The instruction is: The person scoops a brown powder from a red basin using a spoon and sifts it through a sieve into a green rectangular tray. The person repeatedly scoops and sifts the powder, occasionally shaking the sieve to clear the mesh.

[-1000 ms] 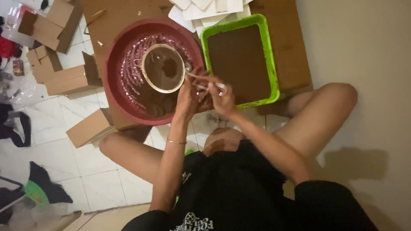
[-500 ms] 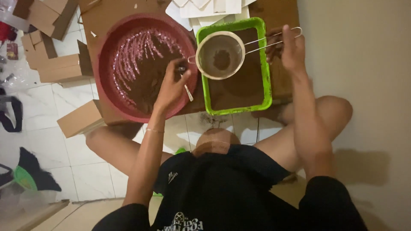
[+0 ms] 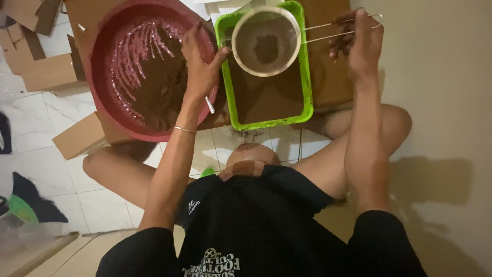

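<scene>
Sieve (image 3: 265,42) holds brown powder above green tray (image 3: 307,87); right hand (image 3: 361,43) clamped on handle.

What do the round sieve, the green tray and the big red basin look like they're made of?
The sieve looks like fine mesh in a pale rim, probably plastic or metal, with a thin bare wire handle that seems to be metal. The green tray looks like moulded plastic: bright even colour, rounded corners, slight gloss. The red basin also seems plastic, with a glossy rim and wet-looking shine inside.
</scene>
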